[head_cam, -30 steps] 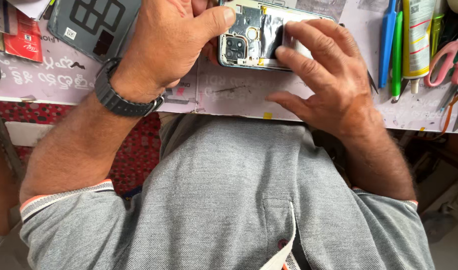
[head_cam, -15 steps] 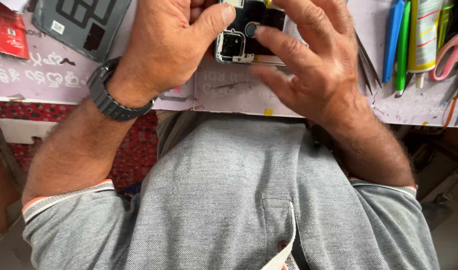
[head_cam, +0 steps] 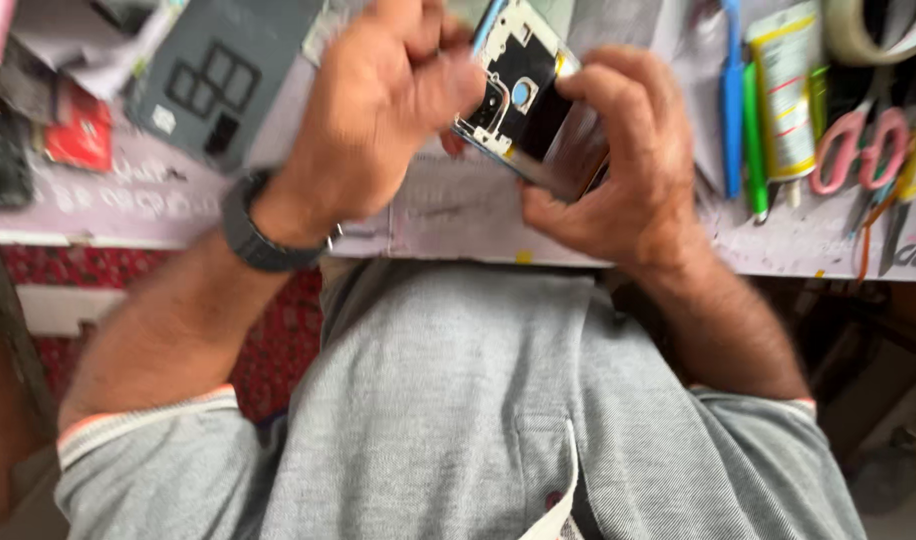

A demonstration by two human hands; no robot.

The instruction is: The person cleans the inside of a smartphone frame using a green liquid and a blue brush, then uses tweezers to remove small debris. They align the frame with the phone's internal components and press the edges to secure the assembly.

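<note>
My right hand (head_cam: 633,165) grips an opened phone (head_cam: 523,100) with its back cover off, so the dark inner parts and a blue dot show. The phone is tilted and lifted over the pale work table (head_cam: 458,215). My left hand (head_cam: 378,110), with a black watch (head_cam: 258,235) on its wrist, is curled shut at the phone's left edge. Its thumb touches the frame. A thin blue tool (head_cam: 488,25) sticks up between its fingers and the phone. The picture is blurred by motion.
A grey panel with square cut-outs (head_cam: 218,75) lies at the table's back left, near a red packet (head_cam: 78,130). To the right lie a blue pen (head_cam: 733,90), a green pen (head_cam: 756,150), a glue tube (head_cam: 788,90), pink scissors (head_cam: 863,140) and a tape roll (head_cam: 868,35).
The phone went from lying flat on the table to being lifted and tilted in my right hand. My left hand curled shut at its left edge, and the blue tool came into view.
</note>
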